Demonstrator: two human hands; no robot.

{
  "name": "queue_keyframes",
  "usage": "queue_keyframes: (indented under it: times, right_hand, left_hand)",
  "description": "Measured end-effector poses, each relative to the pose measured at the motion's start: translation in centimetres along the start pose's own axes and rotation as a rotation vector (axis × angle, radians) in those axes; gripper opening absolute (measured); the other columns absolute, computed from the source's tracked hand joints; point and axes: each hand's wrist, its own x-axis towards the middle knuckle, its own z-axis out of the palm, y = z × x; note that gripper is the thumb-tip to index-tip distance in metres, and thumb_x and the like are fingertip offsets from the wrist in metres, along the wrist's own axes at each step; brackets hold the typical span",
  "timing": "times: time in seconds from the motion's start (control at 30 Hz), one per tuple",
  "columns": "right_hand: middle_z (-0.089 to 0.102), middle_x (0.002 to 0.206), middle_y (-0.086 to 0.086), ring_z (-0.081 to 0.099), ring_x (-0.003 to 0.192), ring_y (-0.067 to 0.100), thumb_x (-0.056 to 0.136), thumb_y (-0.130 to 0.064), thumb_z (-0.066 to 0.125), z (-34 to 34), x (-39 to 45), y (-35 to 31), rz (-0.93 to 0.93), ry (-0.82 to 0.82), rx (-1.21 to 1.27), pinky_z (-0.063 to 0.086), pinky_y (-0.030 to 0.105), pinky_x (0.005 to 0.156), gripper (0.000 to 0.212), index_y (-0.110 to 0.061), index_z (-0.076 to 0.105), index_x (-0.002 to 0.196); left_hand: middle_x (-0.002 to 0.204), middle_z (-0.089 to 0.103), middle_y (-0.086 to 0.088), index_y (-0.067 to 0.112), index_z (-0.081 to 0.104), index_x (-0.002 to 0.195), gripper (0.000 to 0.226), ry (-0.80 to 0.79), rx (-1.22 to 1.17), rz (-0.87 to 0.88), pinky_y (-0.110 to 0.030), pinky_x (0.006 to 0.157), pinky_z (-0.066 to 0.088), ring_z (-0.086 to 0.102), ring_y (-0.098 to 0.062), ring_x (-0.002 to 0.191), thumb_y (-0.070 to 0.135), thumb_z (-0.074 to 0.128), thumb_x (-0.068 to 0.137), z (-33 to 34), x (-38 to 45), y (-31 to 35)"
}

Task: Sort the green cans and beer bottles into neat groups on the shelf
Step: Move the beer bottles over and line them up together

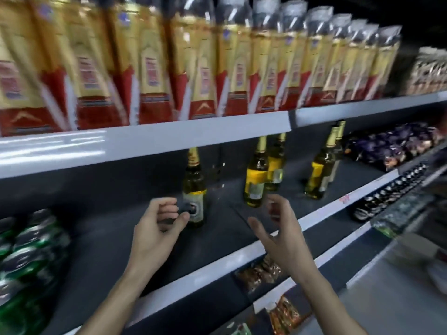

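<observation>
- The left hand [157, 228] is hovering over the dark shelf [101, 238], fingers curled loosely with a gap between thumb and fingertips, gripping nothing; a small dark blur is showing just by its thumb, and I cannot tell what it is.
- The near bottle [194, 189] is standing upright just to the right of that hand and slightly behind it, thumb tip almost at its pale label, though whether they are touching is unclear.
- The bottle's long axis is running vertical, neck up under the shelf edge above, so I judge a sideways wrap around the body is the grip being set up.
- The right hand [278, 233] is spread open, fingers apart, holding nothing, and sitting in front of the yellow-label bottle [256, 182], which is standing upright just beyond its fingertips.
- Each hand is nearest its own bottle: left for the near bottle, right for the yellow-label one.
- A second bottle [275, 170] is standing close behind the yellow-label one; a pair [321, 170] is standing further right, well apart from both hands.
- The green cans [26, 257] are massed at the far left of the same shelf, well apart from the bottles.
- Motion blur is smearing all print: no brand is readable on bottles, cans, or the red-and-gold packs [169, 68] above.
</observation>
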Motion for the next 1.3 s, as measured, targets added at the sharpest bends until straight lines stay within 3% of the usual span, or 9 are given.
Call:
queue_keyframes:
  times: [0.27, 0.4, 0.5, 0.7, 0.83, 1.03, 1.13, 1.23, 1.3]
  right_hand:
    - [0.060, 0.117, -0.002, 0.060, 0.112, 0.015, 0.086, -0.056, 0.065, -4.8, 4.5, 8.0, -0.025, -0.005, -0.028, 0.051, 0.029, 0.093, 0.064, -0.020, 0.047, 0.136]
    - [0.057, 0.122, -0.006, 0.057, 0.117, 0.010, 0.084, -0.063, 0.062, -5.5, 6.5, 9.9, 0.004, -0.032, -0.041, 0.050, 0.028, 0.096, 0.062, -0.034, 0.039, 0.135]
    - [0.058, 0.121, -0.003, 0.058, 0.115, 0.013, 0.086, -0.057, 0.065, -5.3, 7.9, 10.7, 0.022, -0.025, -0.045, 0.052, 0.032, 0.096, 0.064, -0.027, 0.041, 0.137]
    - [0.059, 0.114, 0.004, 0.059, 0.107, 0.018, 0.087, -0.046, 0.071, -3.4, 11.1, 11.5, 0.048, -0.020, -0.019, 0.052, 0.032, 0.090, 0.062, -0.014, 0.047, 0.134]
    - [0.060, 0.105, 0.011, 0.060, 0.100, 0.031, 0.091, -0.024, 0.077, -1.4, 14.7, 11.6, 0.041, 0.003, -0.040, 0.053, 0.046, 0.085, 0.044, -0.013, 0.048, 0.122]
    - [0.058, 0.125, 0.013, 0.057, 0.121, 0.031, 0.087, -0.031, 0.081, 1.8, 19.4, 11.8, 0.092, 0.065, 0.049, 0.049, 0.053, 0.102, 0.063, -0.004, 0.048, 0.134]
    - [0.063, 0.120, 0.009, 0.060, 0.117, 0.024, 0.079, -0.039, 0.086, 3.0, 21.4, 12.0, 0.083, 0.092, 0.106, 0.052, 0.048, 0.101, 0.062, -0.015, 0.052, 0.125]
    - [0.062, 0.111, -0.020, 0.060, 0.105, -0.009, 0.071, -0.050, 0.089, 4.1, 23.0, 12.3, 0.100, 0.129, 0.137, 0.050, 0.014, 0.089, 0.071, -0.031, 0.047, 0.124]
    - [0.058, 0.108, -0.028, 0.057, 0.094, -0.019, 0.070, -0.051, 0.090, 4.9, 23.7, 12.5, 0.101, 0.141, 0.154, 0.043, 0.001, 0.078, 0.077, -0.027, 0.048, 0.130]
  left_hand:
    - [0.121, 0.066, 0.009, 0.029, 0.054, 0.132, 0.061, 0.229, 0.017, -0.045, -0.019, 0.091, 0.051, 0.065, -0.002, 0.111, 0.036, 0.088, 0.081, 7.4, 6.5, -2.6]
    - [0.117, 0.066, 0.013, 0.028, 0.056, 0.135, 0.073, 0.313, 0.042, -0.131, -0.022, 0.089, 0.048, 0.066, -0.007, 0.107, 0.053, 0.087, 0.074, 8.8, 9.6, -3.5]
    - [0.111, 0.072, 0.009, 0.027, 0.062, 0.126, 0.060, 0.330, 0.008, -0.190, -0.022, 0.082, 0.049, 0.070, -0.012, 0.102, 0.045, 0.090, 0.076, 9.7, 12.2, -4.1]
    - [0.074, 0.074, 0.024, 0.030, 0.071, 0.090, 0.026, 0.306, -0.010, -0.197, -0.010, 0.063, 0.048, 0.068, 0.012, 0.069, 0.041, 0.090, 0.077, 11.3, 14.7, -5.5]
    - [0.074, 0.074, 0.016, 0.029, 0.076, 0.090, 0.028, 0.310, -0.083, -0.200, -0.023, 0.069, 0.050, 0.069, -0.001, 0.070, 0.042, 0.088, 0.068, 11.6, 15.1, -6.1]
    - [0.073, 0.075, 0.019, 0.043, 0.076, 0.076, 0.021, 0.334, -0.195, -0.133, -0.025, 0.069, 0.052, 0.068, 0.001, 0.067, 0.045, 0.077, 0.055, 11.2, 14.9, -5.9]
    - [0.072, 0.075, 0.015, 0.035, 0.078, 0.074, 0.019, 0.383, -0.289, -0.120, -0.023, 0.069, 0.054, 0.068, -0.003, 0.068, 0.039, 0.078, 0.055, 10.4, 14.3, -5.7]
    - [0.067, 0.073, 0.012, 0.029, 0.078, 0.070, 0.013, 0.446, -0.359, -0.149, -0.030, 0.071, 0.052, 0.065, -0.009, 0.068, 0.031, 0.080, 0.058, 9.4, 13.3, -5.4]
    - [0.067, 0.073, 0.010, 0.027, 0.079, 0.072, 0.010, 0.465, -0.370, -0.164, -0.034, 0.074, 0.052, 0.065, -0.014, 0.069, 0.023, 0.080, 0.062, 8.7, 12.4, -5.2]
